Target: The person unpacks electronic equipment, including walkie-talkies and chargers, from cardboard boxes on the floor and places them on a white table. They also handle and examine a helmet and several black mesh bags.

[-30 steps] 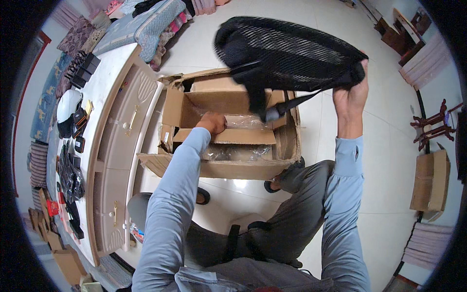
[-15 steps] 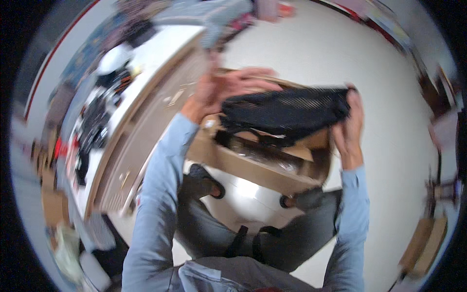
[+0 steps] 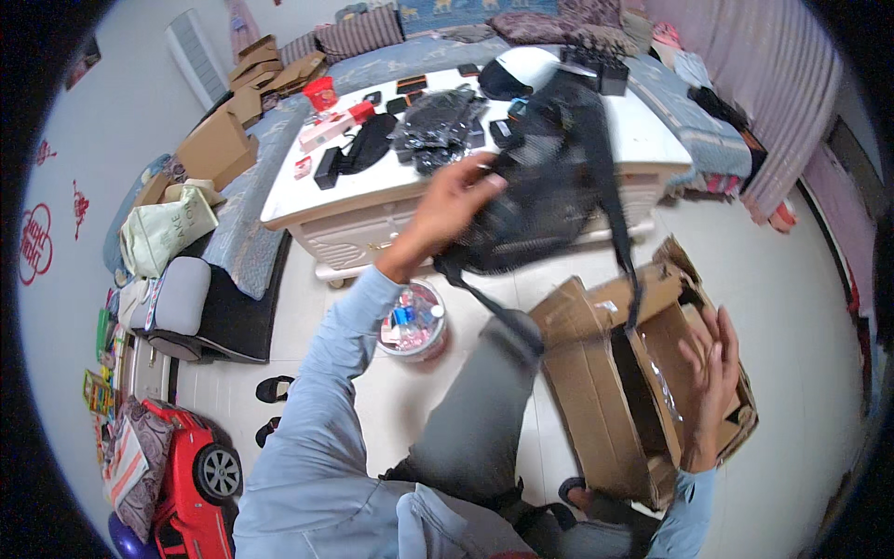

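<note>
My left hand [image 3: 449, 212] is closed on the near left edge of a black mesh bag [image 3: 535, 210] with long dangling straps. The bag is slightly blurred and hangs in front of the white table, hiding part of its top and front. One strap falls toward an open cardboard box [image 3: 585, 391] on the floor to the right. Over the right side of this box is my right hand [image 3: 712, 377], fingers apart and holding nothing. Inside the box are cardboard flaps and a strip of shiny clear plastic [image 3: 666, 387].
On the white table [image 3: 289, 200] lie plastic-wrapped black items [image 3: 438, 126], a white-and-black cap [image 3: 521, 70] and a red cup [image 3: 320, 93]. A bin of litter [image 3: 414, 326] stands by my knee. At left are a grey-and-black seat [image 3: 182, 298] and a red toy car [image 3: 191, 466].
The black mesh bag has gone from between both hands above the box to the table side in my left hand. My right hand has released it. The view has swung left.
</note>
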`<state>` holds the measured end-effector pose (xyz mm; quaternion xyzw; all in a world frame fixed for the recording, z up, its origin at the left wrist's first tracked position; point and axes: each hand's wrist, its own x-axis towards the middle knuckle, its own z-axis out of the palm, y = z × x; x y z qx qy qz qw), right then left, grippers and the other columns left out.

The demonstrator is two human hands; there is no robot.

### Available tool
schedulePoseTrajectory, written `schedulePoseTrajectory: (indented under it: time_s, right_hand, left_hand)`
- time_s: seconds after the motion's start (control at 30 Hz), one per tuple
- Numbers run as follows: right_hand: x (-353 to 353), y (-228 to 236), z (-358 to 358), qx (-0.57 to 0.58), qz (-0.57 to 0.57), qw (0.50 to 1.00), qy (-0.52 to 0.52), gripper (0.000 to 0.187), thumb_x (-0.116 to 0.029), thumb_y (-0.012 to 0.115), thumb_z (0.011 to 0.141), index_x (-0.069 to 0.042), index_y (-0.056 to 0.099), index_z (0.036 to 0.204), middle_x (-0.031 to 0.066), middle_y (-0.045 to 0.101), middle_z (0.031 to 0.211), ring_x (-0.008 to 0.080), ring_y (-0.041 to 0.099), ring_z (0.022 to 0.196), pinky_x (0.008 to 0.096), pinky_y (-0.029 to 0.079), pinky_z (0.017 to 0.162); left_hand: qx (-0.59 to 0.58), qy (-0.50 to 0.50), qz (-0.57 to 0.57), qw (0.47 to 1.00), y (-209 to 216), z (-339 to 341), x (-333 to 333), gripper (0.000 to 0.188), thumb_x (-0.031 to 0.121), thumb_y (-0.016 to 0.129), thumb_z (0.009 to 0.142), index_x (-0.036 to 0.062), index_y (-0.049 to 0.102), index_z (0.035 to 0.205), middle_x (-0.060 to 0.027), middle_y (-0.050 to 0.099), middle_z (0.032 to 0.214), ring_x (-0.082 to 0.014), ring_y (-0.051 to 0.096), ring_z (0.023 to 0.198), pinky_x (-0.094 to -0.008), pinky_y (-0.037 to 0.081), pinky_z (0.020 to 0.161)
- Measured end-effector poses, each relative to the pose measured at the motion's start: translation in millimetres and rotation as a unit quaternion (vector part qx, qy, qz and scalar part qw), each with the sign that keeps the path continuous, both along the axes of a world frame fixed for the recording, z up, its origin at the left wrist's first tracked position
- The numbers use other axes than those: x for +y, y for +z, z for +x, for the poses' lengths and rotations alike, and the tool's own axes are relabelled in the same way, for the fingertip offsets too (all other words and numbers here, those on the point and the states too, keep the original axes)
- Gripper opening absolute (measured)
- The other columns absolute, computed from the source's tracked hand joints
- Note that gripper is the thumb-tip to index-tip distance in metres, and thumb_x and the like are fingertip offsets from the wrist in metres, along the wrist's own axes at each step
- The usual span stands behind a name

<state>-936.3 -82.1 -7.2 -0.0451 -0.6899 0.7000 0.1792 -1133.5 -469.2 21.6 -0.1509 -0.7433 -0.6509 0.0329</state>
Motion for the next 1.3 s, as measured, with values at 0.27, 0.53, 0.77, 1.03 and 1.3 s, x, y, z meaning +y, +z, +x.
schedulePoseTrajectory:
  time_s: [0.27, 0.53, 0.77, 1.03, 1.3]
  right_hand:
    - [30.5, -89.6, 27.9, -0.112, -0.031, 0.99, -0.085, 0.052, -0.033, 0.057, 0.105, -0.005, 0.048, 0.147, 0.0126, 0.059, 0.137, 0.0161, 0.065, 0.102, 0.0286, 0.056, 0.08]
    - [24.6, -130.5, 37.0, -0.194, -0.05, 0.967, -0.16, 0.052, -0.035, 0.059, 0.104, -0.006, 0.048, 0.146, 0.0091, 0.064, 0.131, 0.0141, 0.065, 0.099, 0.0265, 0.054, 0.074]
    - [31.6, -126.2, 29.8, -0.212, -0.031, 0.96, -0.182, 0.05, -0.034, 0.059, 0.104, -0.008, 0.048, 0.146, 0.0065, 0.062, 0.133, 0.0124, 0.064, 0.1, 0.0263, 0.052, 0.078]
    - [38.2, -134.8, 22.8, -0.199, -0.057, 0.962, -0.179, 0.049, -0.032, 0.061, 0.103, -0.007, 0.052, 0.143, 0.0077, 0.064, 0.129, 0.0129, 0.064, 0.095, 0.0261, 0.052, 0.075]
    - [52.4, -127.3, 30.5, -0.188, -0.021, 0.974, -0.123, 0.045, -0.027, 0.061, 0.103, -0.005, 0.053, 0.141, 0.008, 0.064, 0.129, 0.014, 0.064, 0.093, 0.0265, 0.053, 0.074]
  left_hand:
    - [0.071, 0.166, 0.096, 0.979, 64.8, -171.4, -242.9, 0.041, 0.013, 0.064, 0.099, 0.0026, 0.054, 0.138, -0.0097, 0.069, 0.115, -0.0184, 0.069, 0.091, -0.0317, 0.059, 0.076]
    - [0.051, 0.304, -0.326, 0.894, -69.0, -307.9, -366.1, 0.057, 0.022, 0.069, 0.092, 0.0044, 0.051, 0.144, -0.0194, 0.067, 0.125, -0.0297, 0.065, 0.111, -0.0389, 0.05, 0.097]
    - [0.245, 0.324, -0.325, 0.854, -117.9, -300.9, -229.6, 0.048, 0.043, 0.058, 0.099, 0.0084, 0.064, 0.132, -0.0156, 0.064, 0.133, -0.0351, 0.059, 0.124, -0.0434, 0.043, 0.109]
    - [0.19, 0.039, -0.566, 0.801, -67.7, -316.6, -140.1, 0.071, 0.053, 0.076, 0.082, 0.016, 0.06, 0.141, -0.0124, 0.057, 0.143, -0.0329, 0.053, 0.132, -0.0402, 0.04, 0.112]
    - [0.14, 0.0, -0.46, 0.877, -70.5, -337.8, -159.5, 0.033, 0.03, 0.082, 0.081, 0.0084, 0.074, 0.104, -0.0084, 0.073, 0.101, -0.0261, 0.069, 0.095, -0.0358, 0.053, 0.089]
